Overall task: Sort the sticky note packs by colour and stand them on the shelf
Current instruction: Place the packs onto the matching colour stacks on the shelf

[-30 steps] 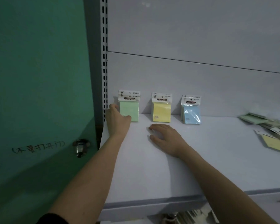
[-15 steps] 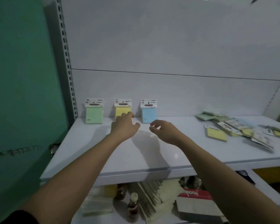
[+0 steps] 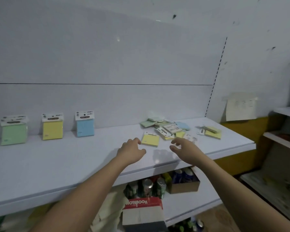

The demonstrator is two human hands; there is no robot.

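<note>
Three sticky note packs stand upright against the back wall of the white shelf [image 3: 57, 164]: a green pack [image 3: 13, 133], a yellow pack [image 3: 52, 129] and a blue pack [image 3: 84, 126]. To the right lies a loose pile of packs [image 3: 169, 129], with a flat yellow pack [image 3: 150, 139] nearest. My left hand [image 3: 131, 151] hovers just left of that yellow pack, fingers relaxed, holding nothing. My right hand [image 3: 184, 148] hovers at the pile's front edge, fingers loosely spread and empty.
More yellow packs [image 3: 210, 131] lie further right near the shelf's end. Below the shelf are cans [image 3: 147, 186], a cardboard box [image 3: 184, 185] and a red notebook box [image 3: 142, 210]. Another shelf unit [image 3: 285, 131] stands at the right.
Both hands have left the standing packs and moved right to the loose pile. My view has swung right with them, so the three upright packs now sit at the left.
</note>
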